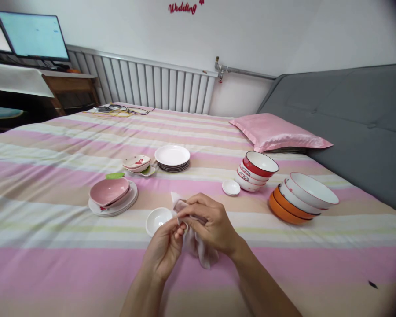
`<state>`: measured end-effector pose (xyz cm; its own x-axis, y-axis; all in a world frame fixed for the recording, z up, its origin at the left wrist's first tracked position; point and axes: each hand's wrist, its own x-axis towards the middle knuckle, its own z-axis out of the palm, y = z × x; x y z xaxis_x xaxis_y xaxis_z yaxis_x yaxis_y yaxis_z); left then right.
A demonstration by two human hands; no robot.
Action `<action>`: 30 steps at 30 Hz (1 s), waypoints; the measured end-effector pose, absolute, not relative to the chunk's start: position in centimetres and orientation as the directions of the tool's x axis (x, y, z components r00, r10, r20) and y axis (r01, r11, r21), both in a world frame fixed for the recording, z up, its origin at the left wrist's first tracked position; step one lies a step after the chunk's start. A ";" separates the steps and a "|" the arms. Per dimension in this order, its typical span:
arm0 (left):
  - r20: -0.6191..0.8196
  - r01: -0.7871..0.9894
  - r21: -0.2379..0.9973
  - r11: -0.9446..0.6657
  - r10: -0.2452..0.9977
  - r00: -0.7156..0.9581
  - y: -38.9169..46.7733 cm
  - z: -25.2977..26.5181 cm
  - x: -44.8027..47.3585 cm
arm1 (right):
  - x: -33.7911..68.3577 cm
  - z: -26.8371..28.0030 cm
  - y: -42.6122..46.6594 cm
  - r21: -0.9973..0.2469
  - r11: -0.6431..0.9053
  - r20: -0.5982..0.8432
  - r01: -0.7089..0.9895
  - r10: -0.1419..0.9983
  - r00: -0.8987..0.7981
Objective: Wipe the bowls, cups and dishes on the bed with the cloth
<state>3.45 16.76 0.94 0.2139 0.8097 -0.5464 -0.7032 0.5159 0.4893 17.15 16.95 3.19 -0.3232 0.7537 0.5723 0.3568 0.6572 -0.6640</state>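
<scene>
Fingers of the left hand (pixel 163 251) curled in at the frame's lower centre, beside a small white bowl (pixel 158 219), their hold impossible to tell; rightward, the right hand (pixel 213 220) pinched a pale cloth (pixel 201 252) drooping beneath.

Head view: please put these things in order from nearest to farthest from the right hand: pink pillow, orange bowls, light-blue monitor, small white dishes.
From the right hand:
1. small white dishes: just beyond it, slightly to the right
2. orange bowls: farther to the right
3. pink pillow: right, farther back
4. light-blue monitor: far back, upper left
</scene>
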 end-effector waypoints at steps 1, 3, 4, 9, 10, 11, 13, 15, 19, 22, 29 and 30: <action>-0.540 -0.691 0.494 0.527 0.809 0.231 16.7 0.9 3.5 | 17.1 3.1 17.0 -0.662 0.665 0.582 0.346 0.747 -0.321; -0.520 -0.668 0.515 0.538 0.815 0.255 16.7 0.7 3.5 | 17.1 3.0 16.9 -0.670 0.659 0.602 0.343 0.752 -0.270; -0.506 -0.657 0.528 0.538 0.821 0.265 16.7 0.6 3.5 | 17.1 3.1 16.9 -0.680 0.645 0.604 0.349 0.762 -0.233; -0.434 -0.611 0.582 0.536 0.841 0.323 16.6 0.1 3.4 | 17.6 3.8 17.0 -0.727 0.625 0.597 0.282 0.780 -0.190; -0.414 -0.602 0.593 0.534 0.844 0.341 16.5 0.1 3.5 | 17.8 4.0 17.0 -0.737 0.624 0.594 0.259 0.781 -0.191; -0.390 -0.590 0.606 0.534 0.846 0.364 16.5 0.1 3.5 | 17.9 4.1 17.1 -0.750 0.616 0.587 0.243 0.788 -0.186; -0.338 -0.557 0.640 0.530 0.845 0.415 16.4 0.0 3.5 | 18.1 4.3 17.3 -0.775 0.587 0.562 0.234 0.809 -0.171; -0.307 -0.517 0.678 0.522 0.840 0.447 16.3 0.0 3.5 | 18.3 4.3 17.5 -0.793 0.558 0.532 0.244 0.830 -0.168; -0.293 -0.443 0.745 0.499 0.842 0.454 16.2 0.2 3.4 | 18.6 3.7 18.2 -0.823 0.496 0.440 0.276 0.865 -0.242; -0.280 -0.403 0.786 0.469 0.851 0.443 16.2 0.2 3.1 | 18.8 2.8 18.8 -0.856 0.431 0.328 0.287 0.880 -0.344; -0.296 -0.245 0.923 0.297 0.954 0.039 16.3 -0.2 2.9 | 19.7 2.3 19.2 -0.930 0.225 0.208 0.292 0.974 -0.088; -0.280 -0.219 0.937 0.271 0.960 -0.010 16.3 -0.2 3.0 | 19.7 2.4 19.1 -0.928 0.212 0.184 0.305 0.976 -0.118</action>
<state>3.02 16.28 -0.20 -0.0103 0.9601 -0.2796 -0.2191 0.2707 0.9374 19.71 19.12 2.42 -0.1176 0.9758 0.1842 0.3049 0.2120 -0.9285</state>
